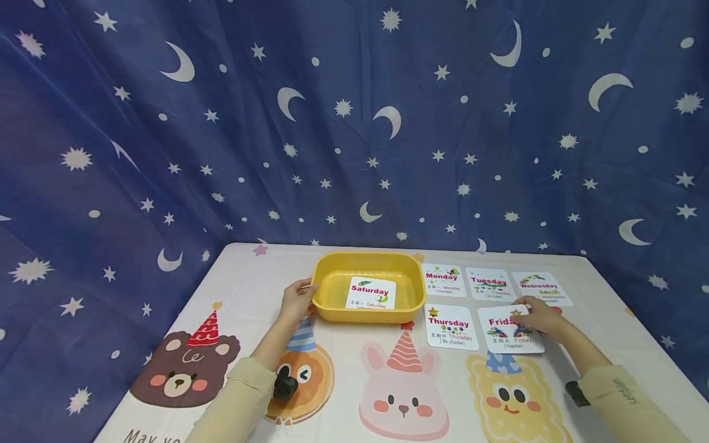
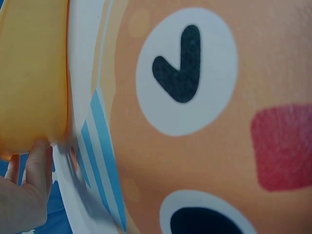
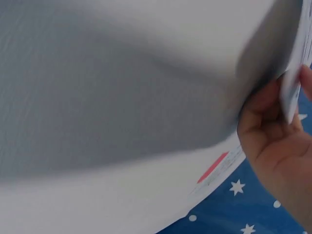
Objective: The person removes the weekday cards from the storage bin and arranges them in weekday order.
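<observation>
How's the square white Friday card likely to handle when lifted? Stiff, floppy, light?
The square white Friday card is probably fairly stiff: it looks flat though the right hand pinches only one corner. Likely light: it appears thin edge-on.

Sleeves, one pair, pale beige: the left sleeve lies at seven o'clock, creased near the cuff; the right sleeve lies at four o'clock and bears a small dark marking, illegible. A rounded black fitting sits at the left cuff's three o'clock, a dark fitting at the right's nine. Left hand and right hand are bare.
</observation>
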